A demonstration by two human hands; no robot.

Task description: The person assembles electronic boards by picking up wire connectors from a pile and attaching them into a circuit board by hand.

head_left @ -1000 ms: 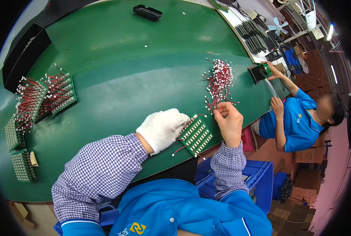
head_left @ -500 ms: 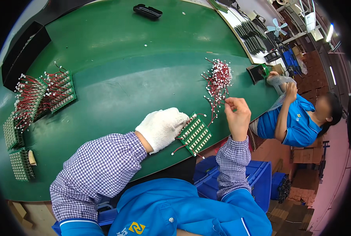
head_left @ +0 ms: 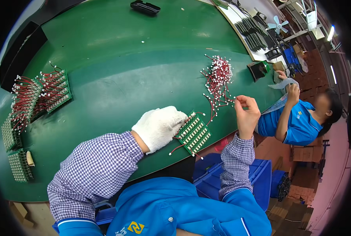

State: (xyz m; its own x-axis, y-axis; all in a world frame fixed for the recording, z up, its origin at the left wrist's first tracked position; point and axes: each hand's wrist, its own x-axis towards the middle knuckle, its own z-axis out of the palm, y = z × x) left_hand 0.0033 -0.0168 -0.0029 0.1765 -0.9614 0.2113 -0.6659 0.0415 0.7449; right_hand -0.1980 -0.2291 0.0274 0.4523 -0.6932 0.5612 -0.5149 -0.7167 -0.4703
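My left hand (head_left: pixel 159 129), in a white glove, grips the left edge of a green circuit board panel (head_left: pixel 196 134) near the table's front edge. Rows of small white parts cover the panel, and a few short red wires stick out from its sides. To the right of it, my bare right hand (head_left: pixel 247 117) is raised with thumb and forefinger pinched on the end of a thin red wire (head_left: pixel 225 104) with a small white connector. That wire reaches toward a loose pile of red wires with white connectors (head_left: pixel 218 74) just beyond.
At the left stand panels full of red wires (head_left: pixel 53 92), bare panels (head_left: pixel 20 165) and a long black box (head_left: pixel 22 55). A black tray (head_left: pixel 145 8) lies at the far side. On the right, a co-worker in blue (head_left: pixel 297 118) handles clear wrap beside a black and green container (head_left: pixel 259 70).
My right hand has moved a little to the right, pulling the pinched wire away from the pile. My left hand still holds the panel in nearly the same place.
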